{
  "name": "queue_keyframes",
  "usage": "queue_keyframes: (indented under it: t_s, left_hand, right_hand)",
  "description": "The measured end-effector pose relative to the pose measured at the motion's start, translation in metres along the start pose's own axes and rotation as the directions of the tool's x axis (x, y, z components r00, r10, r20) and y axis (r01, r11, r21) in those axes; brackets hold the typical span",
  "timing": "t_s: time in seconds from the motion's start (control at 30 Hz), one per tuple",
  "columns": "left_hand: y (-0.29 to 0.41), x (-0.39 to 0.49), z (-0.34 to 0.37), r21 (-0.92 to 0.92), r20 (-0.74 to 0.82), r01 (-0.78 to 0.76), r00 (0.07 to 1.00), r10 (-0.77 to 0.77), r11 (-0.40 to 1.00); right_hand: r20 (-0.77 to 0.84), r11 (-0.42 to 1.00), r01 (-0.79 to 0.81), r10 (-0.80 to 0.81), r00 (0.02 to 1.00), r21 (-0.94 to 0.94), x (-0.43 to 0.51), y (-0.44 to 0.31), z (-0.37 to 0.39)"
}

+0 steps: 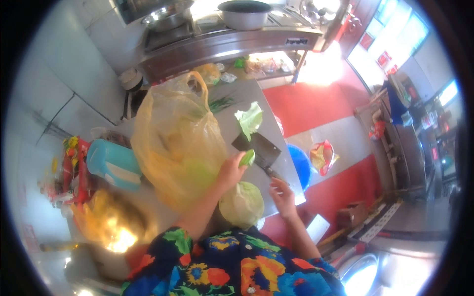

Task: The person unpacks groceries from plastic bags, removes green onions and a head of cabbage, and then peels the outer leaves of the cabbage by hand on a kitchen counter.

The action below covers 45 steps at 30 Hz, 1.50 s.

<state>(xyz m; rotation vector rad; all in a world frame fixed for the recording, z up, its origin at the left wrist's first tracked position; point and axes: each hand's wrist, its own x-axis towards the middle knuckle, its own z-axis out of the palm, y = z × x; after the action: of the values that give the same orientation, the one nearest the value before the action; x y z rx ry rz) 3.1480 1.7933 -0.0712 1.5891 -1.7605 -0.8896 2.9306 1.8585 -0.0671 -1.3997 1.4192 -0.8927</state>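
My left hand (pixel 231 172) holds a small bright green vegetable piece (pixel 247 158), perhaps a folded leaf, over a steel table (pixel 279 190). Below that hand, a round pale green cabbage (pixel 242 205) sits near the table edge at my body. My right hand (pixel 282 196) is just short of the wooden handle of a cleaver (pixel 264 150); its fingers are loosely curled and apart, and whether they touch the handle is unclear. The dark cleaver blade lies flat on the table. A loose cabbage leaf (pixel 250 118) lies at the blade's far side.
A large yellowish plastic bag (pixel 177 137) stands left of my left hand. Green stalks (pixel 221 103) lie behind it. A turquoise container (pixel 113 162) is farther left. On the floor, right of the table, are a blue tub (pixel 299 166) and an opened packet (pixel 322 157). A stove (pixel 229 44) stands ahead.
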Motion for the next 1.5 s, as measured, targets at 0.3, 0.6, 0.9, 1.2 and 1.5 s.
queue_keyframes:
  t_s: [0.3, 0.6, 0.9, 1.2, 1.5]
  left_hand:
    - [0.029, -0.052, -0.038, -0.022, 0.048, -0.148, 0.988, 0.148, 0.989]
    - [0.037, -0.117, 0.001, 0.126, 0.018, -0.208, 0.978, 0.207, 0.97]
    - [0.021, -0.07, -0.016, 0.039, 0.315, -0.343, 0.896, 0.314, 0.939]
    - [0.021, -0.063, -0.017, 0.02, 0.434, -0.416, 0.823, 0.367, 0.909]
    - [0.023, -0.086, 0.006, 0.376, 0.175, -0.276, 0.959, 0.224, 0.885]
  right_hand:
    - [0.122, 0.976, -0.174, 0.19, 0.974, -0.129, -0.058, -0.02, 0.037]
    - [-0.003, 0.973, -0.174, 0.177, 0.984, 0.154, -0.075, 0.044, 0.069]
    - [-0.016, 0.972, -0.164, 0.163, 0.986, -0.169, -0.07, 0.009, 0.017]
    - [0.177, 0.987, -0.148, 0.134, 0.975, 0.067, 0.0, 0.011, 0.02]
    - [0.342, 0.983, -0.138, 0.171, 0.924, -0.119, 0.029, 0.001, 0.011]
